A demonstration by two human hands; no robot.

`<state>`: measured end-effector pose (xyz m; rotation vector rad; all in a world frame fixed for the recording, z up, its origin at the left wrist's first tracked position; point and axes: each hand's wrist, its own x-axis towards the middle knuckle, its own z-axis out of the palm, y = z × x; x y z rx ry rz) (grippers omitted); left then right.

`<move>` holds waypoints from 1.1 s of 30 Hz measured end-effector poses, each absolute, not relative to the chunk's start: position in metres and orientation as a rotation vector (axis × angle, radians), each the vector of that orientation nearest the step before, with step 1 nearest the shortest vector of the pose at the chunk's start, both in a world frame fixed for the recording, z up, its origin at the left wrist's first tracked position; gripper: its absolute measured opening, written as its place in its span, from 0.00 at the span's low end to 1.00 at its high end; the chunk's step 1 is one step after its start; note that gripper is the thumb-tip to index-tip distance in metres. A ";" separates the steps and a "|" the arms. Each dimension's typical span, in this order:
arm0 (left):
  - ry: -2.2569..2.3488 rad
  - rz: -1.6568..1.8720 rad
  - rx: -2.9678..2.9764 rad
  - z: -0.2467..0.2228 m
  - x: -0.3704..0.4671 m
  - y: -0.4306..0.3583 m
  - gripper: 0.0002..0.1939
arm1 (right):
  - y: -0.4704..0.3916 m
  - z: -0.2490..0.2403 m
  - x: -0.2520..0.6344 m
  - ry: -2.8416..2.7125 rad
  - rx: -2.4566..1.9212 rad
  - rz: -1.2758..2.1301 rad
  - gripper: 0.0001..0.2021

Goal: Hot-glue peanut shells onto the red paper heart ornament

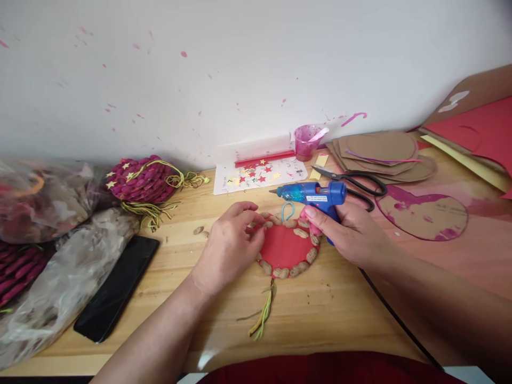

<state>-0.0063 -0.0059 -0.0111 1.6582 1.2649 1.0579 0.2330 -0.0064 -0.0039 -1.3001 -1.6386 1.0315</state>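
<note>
My right hand (354,229) grips a blue hot glue gun (330,197), its nozzle pointing left above the wooden table. Below lies a red disc (286,248) with peanuts (299,269) set around its rim. A light blue loop (287,211) sticks out at the disc's top, and a yellow-green tassel (264,314) hangs from its lower edge. At the disc's left rim is my left hand (234,242), its curled fingers and thumb closed on a peanut (269,224). The hand partly hides that side of the rim.
Black scissors (356,181) lie behind the glue gun, near cardboard rounds (382,152) and a pink-stained cup (307,143). Star stickers (262,172) rest on a white sheet. At left are a phone (118,288), a plastic bag (68,282) and magenta tasselled pieces (144,178). A cord (394,312) runs toward me.
</note>
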 end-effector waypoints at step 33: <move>1.445 0.878 2.487 -0.016 0.000 -0.004 0.08 | -0.007 -0.007 0.229 -1.597 -1.325 1.117 0.17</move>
